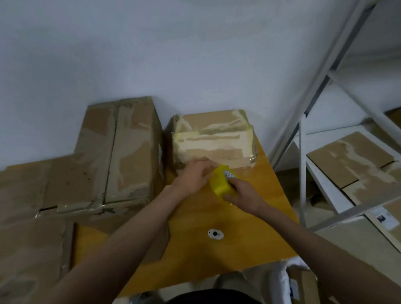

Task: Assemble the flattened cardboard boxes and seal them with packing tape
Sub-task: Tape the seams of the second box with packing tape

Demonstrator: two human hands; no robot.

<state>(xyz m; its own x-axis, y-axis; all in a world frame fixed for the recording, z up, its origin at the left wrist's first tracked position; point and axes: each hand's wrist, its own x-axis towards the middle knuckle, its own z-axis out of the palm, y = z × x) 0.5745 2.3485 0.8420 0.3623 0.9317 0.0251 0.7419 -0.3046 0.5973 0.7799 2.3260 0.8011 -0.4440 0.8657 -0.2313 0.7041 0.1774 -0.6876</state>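
Plain white wall behind a yellow-orange desk (234, 220) here. Toward the desk's far edge sits a small cardboard box (214, 140), already wrapped in lots of tape. Just in front of it is a yellow tape roll (220, 182), gripped by the right hand (242, 194) with fingers curled round it. The left hand (194, 175) reaches to the box's near bottom edge, fingers curled and apparently pinching the tape end, though it's blurry. Bigger taped boxes (115, 152) crowd the desk's left side, a small white disc (215, 234) lies near the front edge, and a white metal shelf (329, 129) with flat cardboard stands off to the right.
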